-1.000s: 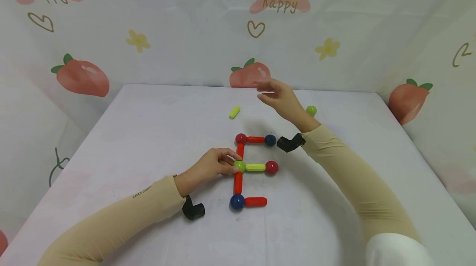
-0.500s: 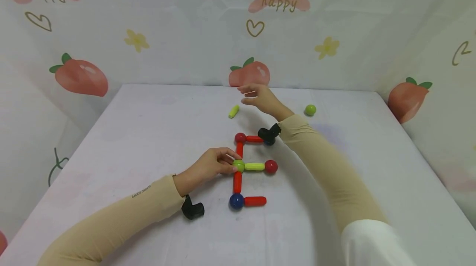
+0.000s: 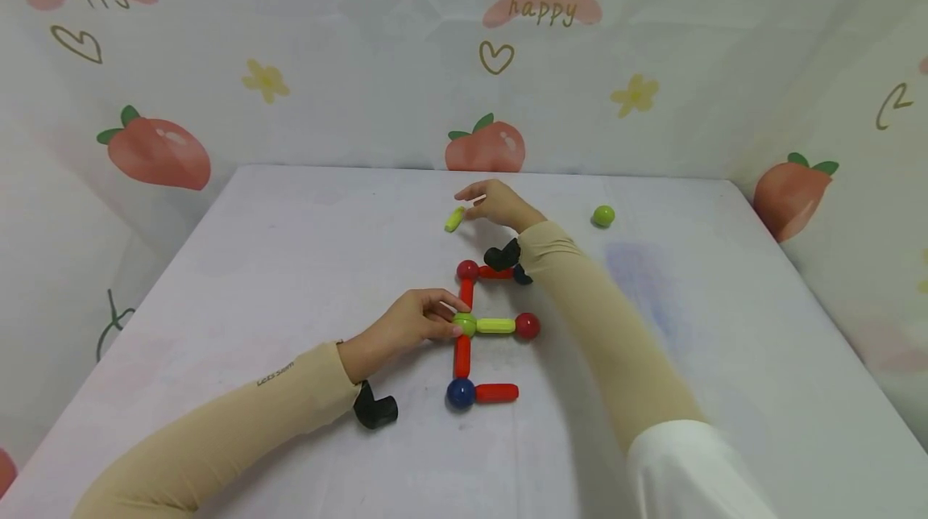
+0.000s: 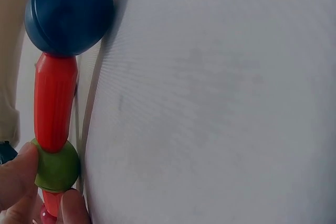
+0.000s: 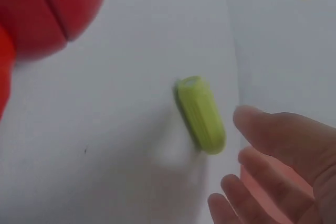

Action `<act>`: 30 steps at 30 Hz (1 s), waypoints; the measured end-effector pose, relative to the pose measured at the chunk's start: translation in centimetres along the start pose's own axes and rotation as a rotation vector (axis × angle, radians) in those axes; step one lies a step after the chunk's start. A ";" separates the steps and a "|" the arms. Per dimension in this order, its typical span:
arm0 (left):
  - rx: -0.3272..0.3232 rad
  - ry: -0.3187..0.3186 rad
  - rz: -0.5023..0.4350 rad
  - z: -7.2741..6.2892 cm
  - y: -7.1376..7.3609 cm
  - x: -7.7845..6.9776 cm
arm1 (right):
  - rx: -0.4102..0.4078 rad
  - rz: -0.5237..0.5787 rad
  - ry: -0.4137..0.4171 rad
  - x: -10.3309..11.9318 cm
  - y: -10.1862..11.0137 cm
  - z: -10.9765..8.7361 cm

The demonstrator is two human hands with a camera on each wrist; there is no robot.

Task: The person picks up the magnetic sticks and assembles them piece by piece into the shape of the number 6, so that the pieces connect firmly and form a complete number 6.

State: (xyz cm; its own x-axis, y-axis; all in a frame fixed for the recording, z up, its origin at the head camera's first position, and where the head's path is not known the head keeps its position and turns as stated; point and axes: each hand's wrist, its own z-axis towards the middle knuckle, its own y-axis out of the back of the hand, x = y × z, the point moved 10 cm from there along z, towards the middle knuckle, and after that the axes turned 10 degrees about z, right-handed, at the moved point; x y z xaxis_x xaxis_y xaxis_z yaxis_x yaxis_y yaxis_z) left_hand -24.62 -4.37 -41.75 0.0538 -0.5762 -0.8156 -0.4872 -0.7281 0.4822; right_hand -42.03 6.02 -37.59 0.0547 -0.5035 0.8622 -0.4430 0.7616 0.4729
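My left hand (image 3: 415, 324) pinches the green ball (image 4: 58, 167) at the middle of a figure of toy rods and balls. From that ball a red rod (image 3: 462, 358) runs down to a blue ball (image 3: 461, 394), with another red rod (image 3: 496, 393) pointing right. A yellow-green rod (image 3: 496, 326) joins it to a red ball (image 3: 528, 325). The top corner is a red ball (image 3: 467, 270). My right hand (image 3: 500, 205), fingers apart, is beside a loose yellow-green rod (image 5: 200, 116) lying on the table; the right wrist view shows a gap between them.
A loose green ball (image 3: 603, 216) lies at the back right of the white table (image 3: 326, 221). Behind the table hangs a printed cloth (image 3: 377, 100). The right wrist's black camera mount (image 3: 503, 255) partly hides the figure's upper red rod and dark blue ball.
My right hand has moved left and down to the loose yellow-green rod, uncovering the loose green ball. My left hand has stayed on the figure.
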 end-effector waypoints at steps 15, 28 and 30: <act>0.002 -0.007 -0.002 -0.1 -0.1 -0.1 | 0.130 -0.138 0.005 -0.4 -2.1 0.6; 0.004 -0.030 0.013 -0.2 0.0 -0.4 | 0.090 -0.201 0.005 0.0 -2.3 0.4; 0.004 -0.034 0.010 -0.2 0.1 -0.4 | 0.089 -0.208 0.000 0.0 -2.4 0.5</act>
State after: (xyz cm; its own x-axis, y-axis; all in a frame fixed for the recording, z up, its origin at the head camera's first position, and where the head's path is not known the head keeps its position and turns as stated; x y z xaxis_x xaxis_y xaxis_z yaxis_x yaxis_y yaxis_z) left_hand -24.50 -4.26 -41.31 0.0188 -0.5705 -0.8211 -0.4906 -0.7208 0.4896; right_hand -41.46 4.00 -38.82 0.1535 -0.6461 0.7476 -0.4995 0.6021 0.6229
